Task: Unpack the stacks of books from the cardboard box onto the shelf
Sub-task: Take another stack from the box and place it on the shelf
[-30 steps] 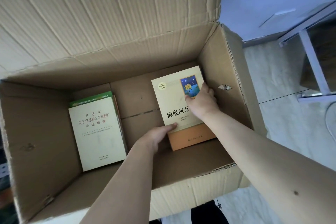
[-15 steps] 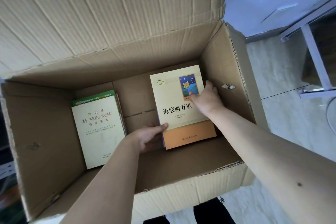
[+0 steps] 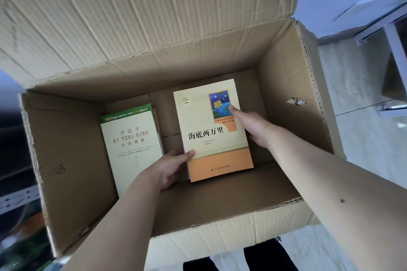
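A single head-worn view looks steeply down, close, into the open cardboard box (image 3: 286, 99) (wide-angle, edges bowed).

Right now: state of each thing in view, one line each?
cardboard box: open, far flap up
right stack of books: inside box, flat, gripped at both sides
left stack of books: inside box, flat, untouched
left hand: grips right stack's left edge, thumb on the cover
right hand: grips its right edge, thumb on the cover
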